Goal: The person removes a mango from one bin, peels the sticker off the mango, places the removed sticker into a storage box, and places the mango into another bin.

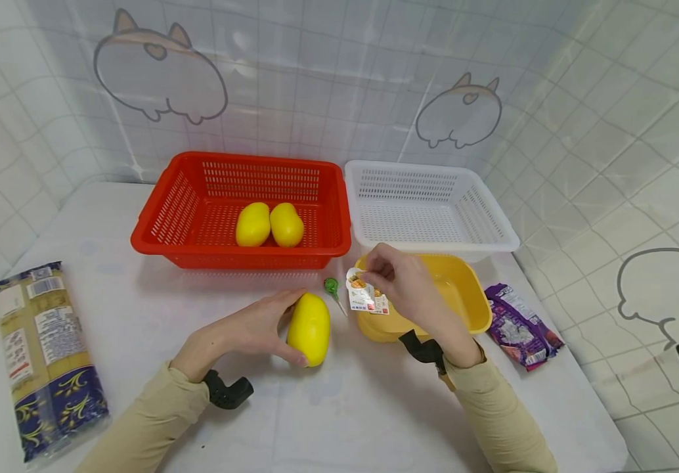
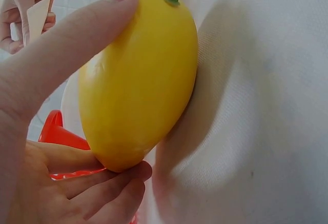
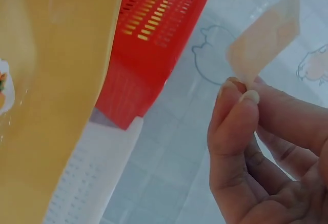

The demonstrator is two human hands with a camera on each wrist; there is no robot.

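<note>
My left hand point(image 1: 247, 328) grips a yellow mango point(image 1: 308, 330) low over the table, in front of the red basket. In the left wrist view the thumb lies along one side of the mango point(image 2: 141, 75) and the fingers are at its end; a small green stem spot shows. My right hand point(image 1: 404, 282) is over the left part of the yellow bin point(image 1: 481, 312) and pinches a small printed paper card point(image 1: 360, 294) between thumb and fingertips. From the right wrist, the card's plain pale back point(image 3: 266, 37) shows.
Two more mangoes point(image 1: 253, 225) lie in the red basket point(image 1: 245, 251). Right of it stands a white basket point(image 1: 434, 247). A green lollipop point(image 1: 331, 286) lies between the hands. A noodle pack point(image 1: 52, 355) is at far left, a purple snack packet point(image 1: 519, 325) at right.
</note>
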